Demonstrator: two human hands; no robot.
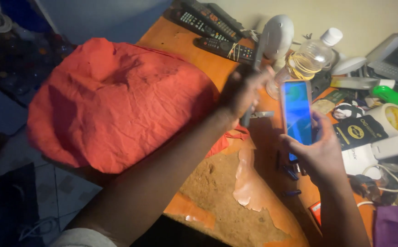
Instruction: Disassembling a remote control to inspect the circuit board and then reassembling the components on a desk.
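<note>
Two hands work above the orange surface [194, 50]: the left hand [242, 93] has its fingers closed around a slim grey tool [253, 87], blurred, which stands nearly upright, while the right hand [315, 153] grips a smartphone [297, 114] with a lit blue screen, fingers wrapped round its lower edge. Just beyond the left fingers lie black remote controls [217, 32] and a clear plastic bottle [306, 61]; a crumpled red cloth [116, 100] lies on their far side from the phone.
</note>
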